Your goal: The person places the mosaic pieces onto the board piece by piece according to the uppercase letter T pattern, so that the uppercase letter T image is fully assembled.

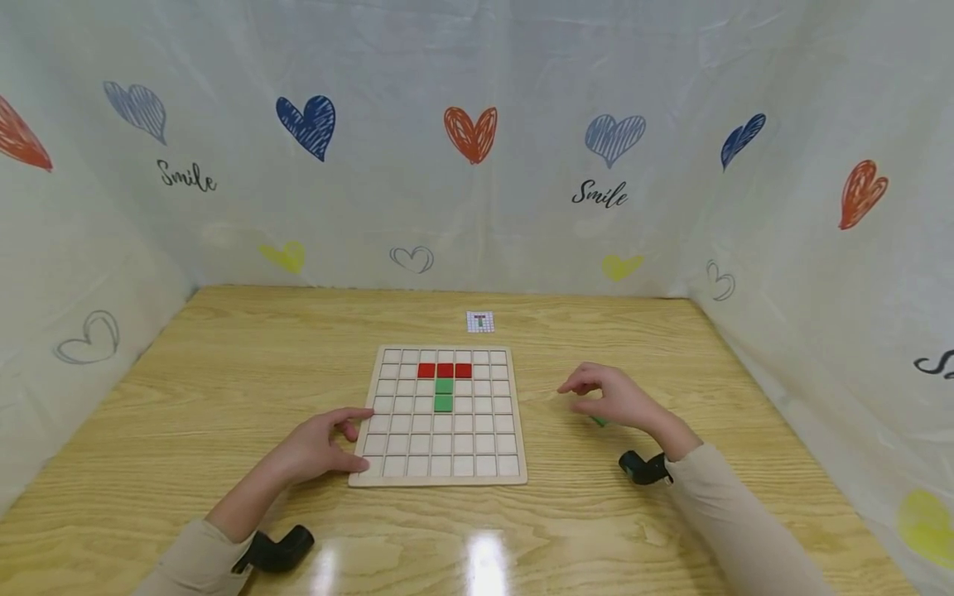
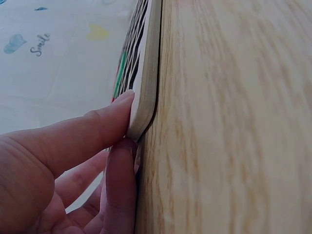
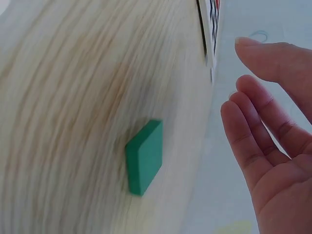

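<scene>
A square wooden grid board (image 1: 402, 481) lies flat on the table, bearing three red tiles (image 1: 445, 370) in a row and two green tiles (image 1: 443, 403) running down from the middle one. At its left edge, my left hand (image 1: 316, 447) holds the frame, the thumb at the near corner and the index finger farther up. The left wrist view shows the thumb (image 2: 114, 119) on the rim and another finger low against the side. To the right of the board, my right hand (image 1: 614, 400) hovers with fingers bent and apart, holding nothing. A loose green tile (image 3: 144, 158) lies below it, partly hidden in the head view.
Behind the board lies a small pattern card (image 1: 480, 322) showing a T shape on a grid. A pale curtain (image 1: 477, 207) printed with hearts hangs around the back and sides of the wooden table (image 1: 566, 530).
</scene>
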{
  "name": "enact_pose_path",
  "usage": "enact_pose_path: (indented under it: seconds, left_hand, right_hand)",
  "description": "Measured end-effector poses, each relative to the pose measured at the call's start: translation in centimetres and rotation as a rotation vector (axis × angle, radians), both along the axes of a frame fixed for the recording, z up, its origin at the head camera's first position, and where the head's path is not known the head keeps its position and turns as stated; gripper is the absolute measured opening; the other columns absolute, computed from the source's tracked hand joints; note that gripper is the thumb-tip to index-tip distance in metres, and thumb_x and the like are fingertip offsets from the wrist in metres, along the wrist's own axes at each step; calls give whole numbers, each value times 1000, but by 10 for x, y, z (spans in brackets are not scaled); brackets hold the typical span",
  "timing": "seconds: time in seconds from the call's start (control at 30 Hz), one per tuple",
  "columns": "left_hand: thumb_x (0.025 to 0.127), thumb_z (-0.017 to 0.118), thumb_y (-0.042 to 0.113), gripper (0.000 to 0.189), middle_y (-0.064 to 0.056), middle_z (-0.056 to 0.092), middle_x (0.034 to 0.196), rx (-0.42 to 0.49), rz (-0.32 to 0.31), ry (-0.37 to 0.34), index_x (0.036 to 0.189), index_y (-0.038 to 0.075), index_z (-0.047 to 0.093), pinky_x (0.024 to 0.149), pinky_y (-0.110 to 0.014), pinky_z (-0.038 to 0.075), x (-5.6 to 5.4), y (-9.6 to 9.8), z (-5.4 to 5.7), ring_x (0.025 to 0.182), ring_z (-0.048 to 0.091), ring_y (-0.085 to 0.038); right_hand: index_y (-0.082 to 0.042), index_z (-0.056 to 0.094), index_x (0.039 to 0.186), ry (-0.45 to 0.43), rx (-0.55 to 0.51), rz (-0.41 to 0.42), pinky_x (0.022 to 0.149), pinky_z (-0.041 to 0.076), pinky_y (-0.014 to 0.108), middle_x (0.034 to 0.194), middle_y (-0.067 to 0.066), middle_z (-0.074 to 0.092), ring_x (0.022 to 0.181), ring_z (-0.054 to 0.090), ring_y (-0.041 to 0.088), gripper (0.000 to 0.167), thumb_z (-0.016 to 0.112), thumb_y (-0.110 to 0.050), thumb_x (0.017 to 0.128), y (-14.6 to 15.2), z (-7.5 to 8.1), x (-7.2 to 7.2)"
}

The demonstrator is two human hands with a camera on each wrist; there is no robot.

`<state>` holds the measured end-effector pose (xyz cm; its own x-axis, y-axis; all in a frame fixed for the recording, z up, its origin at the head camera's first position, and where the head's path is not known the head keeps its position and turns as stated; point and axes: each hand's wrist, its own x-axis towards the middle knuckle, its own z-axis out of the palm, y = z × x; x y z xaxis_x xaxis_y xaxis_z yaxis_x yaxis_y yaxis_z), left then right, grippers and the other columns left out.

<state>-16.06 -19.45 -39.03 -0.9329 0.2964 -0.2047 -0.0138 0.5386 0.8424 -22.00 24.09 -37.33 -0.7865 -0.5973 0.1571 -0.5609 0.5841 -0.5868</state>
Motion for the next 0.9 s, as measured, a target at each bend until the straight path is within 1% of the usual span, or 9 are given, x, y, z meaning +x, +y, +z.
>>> enact_pose_path:
  seconds: [0.2, 0.43, 0.57, 0.7, 0.9]
  left_hand:
    - [69, 81, 8, 72, -9, 45, 95, -2, 9, -5, 132, -1, 48, 50, -25, 35, 1, 0, 1, 51, 33, -11]
    - [70, 81, 6, 71, -9, 45, 95, 6, 3, -1, 132, -2, 47, 50, -25, 35, 2, 1, 3, 51, 32, -11]
    - [70, 81, 7, 72, -9, 45, 95, 5, 5, -4, 133, -2, 47, 51, -25, 35, 2, 1, 2, 51, 33, -11]
    - [70, 81, 8, 71, -9, 46, 95, -2, 11, -2, 132, -1, 48, 50, -25, 35, 1, 1, 1, 51, 34, -11]
    - [69, 81, 8, 71, -9, 46, 95, -9, 7, 2, 132, -1, 48, 50, -25, 35, 0, 1, 0, 52, 34, -11]
  right_hand:
    - [-3, 68, 105, -5, -3, -36, 80, 47, 40, 98, 5, 61, 87, 57, 22, 22, 70, -5, 83, 16, -5, 2]
    - [-2, 68, 103, -5, 12, -59, 81, 47, 40, 96, 5, 61, 88, 58, 23, 23, 72, -5, 80, 28, -5, 7]
    - [-4, 69, 98, -19, 24, -52, 79, 47, 40, 96, 4, 60, 87, 58, 24, 19, 73, -8, 80, 35, -7, 8]
    - [-7, 69, 93, -51, 42, -46, 78, 48, 38, 95, 3, 60, 86, 58, 22, 15, 74, -7, 79, 40, -9, 9]
    - [-6, 68, 90, -96, 45, -20, 77, 48, 36, 99, 6, 57, 86, 56, 21, 13, 73, -3, 79, 43, -13, 9]
